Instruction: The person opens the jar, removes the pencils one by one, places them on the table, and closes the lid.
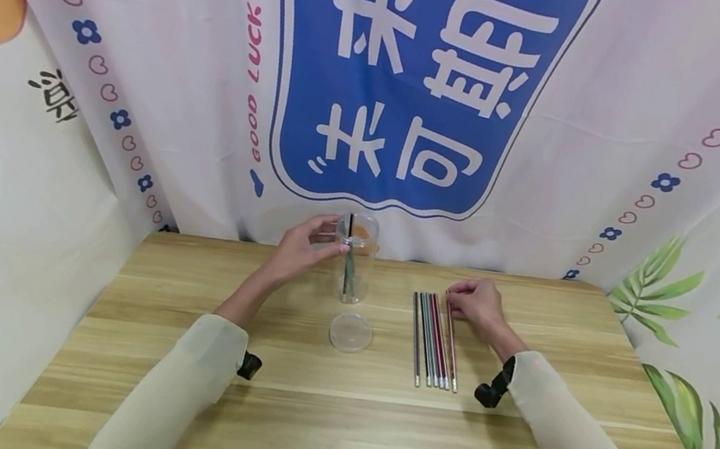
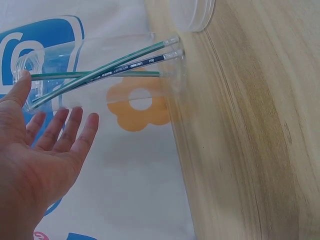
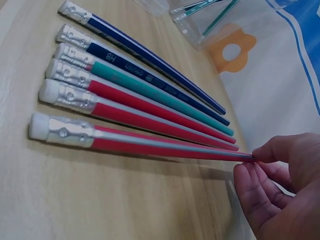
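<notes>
A clear plastic jar (image 1: 362,273) stands upright near the back of the table, with a few green and dark pencils (image 2: 120,65) leaning inside. My left hand (image 1: 301,250) is at its upper left side. The thumb touches near the rim, and the other fingers are spread loosely beside the wall (image 2: 45,150). To the right, my right hand (image 1: 479,302) pinches the far tip of a red-and-silver striped pencil (image 3: 150,142) between thumb and fingers. That pencil has a white eraser and lies at the right end of a row of blue, green and red pencils (image 3: 160,87).
A round clear lid (image 1: 350,333) lies on the wooden table (image 1: 325,433) in front of the jar. Behind the table's back edge hangs a printed cloth (image 1: 548,208) with a blue panel. More patterned cloth flanks both sides.
</notes>
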A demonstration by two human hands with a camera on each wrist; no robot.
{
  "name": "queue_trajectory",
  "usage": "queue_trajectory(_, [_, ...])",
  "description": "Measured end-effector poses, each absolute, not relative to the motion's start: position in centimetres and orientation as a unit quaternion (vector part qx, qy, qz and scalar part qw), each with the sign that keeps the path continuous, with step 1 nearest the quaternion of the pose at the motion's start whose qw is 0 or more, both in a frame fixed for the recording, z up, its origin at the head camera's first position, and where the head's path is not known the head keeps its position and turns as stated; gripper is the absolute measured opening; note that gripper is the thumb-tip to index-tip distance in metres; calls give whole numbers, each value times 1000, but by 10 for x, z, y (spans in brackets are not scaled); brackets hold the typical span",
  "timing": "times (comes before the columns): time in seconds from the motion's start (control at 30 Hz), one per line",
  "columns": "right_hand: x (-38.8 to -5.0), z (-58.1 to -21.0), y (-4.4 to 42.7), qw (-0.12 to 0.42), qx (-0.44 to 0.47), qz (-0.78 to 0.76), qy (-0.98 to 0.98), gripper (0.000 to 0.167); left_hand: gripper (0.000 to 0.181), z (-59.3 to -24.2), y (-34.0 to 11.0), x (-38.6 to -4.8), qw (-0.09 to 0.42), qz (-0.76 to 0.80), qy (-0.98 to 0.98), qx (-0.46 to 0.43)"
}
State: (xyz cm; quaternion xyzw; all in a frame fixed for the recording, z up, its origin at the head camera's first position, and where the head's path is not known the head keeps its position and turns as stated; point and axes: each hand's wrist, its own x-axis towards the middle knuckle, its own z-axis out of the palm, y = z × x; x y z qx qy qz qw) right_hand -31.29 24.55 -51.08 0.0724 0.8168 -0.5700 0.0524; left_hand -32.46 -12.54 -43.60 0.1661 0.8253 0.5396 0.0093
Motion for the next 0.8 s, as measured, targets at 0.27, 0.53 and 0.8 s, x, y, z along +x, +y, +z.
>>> queue_trajectory(0.27, [-310, -513, 241, 37, 59, -521, 851, 15, 69, -437, -125, -325, 15, 543, 823, 167])
queue_trajectory(0.53, [-310, -511, 237, 21, 44, -480, 876, 12, 68, -435, -124, -323, 11, 543, 823, 168])
queue_trajectory(0.8, [-311, -512, 235, 8, 36, -436, 899, 11, 68, -435, -125, -324, 12, 542, 824, 167])
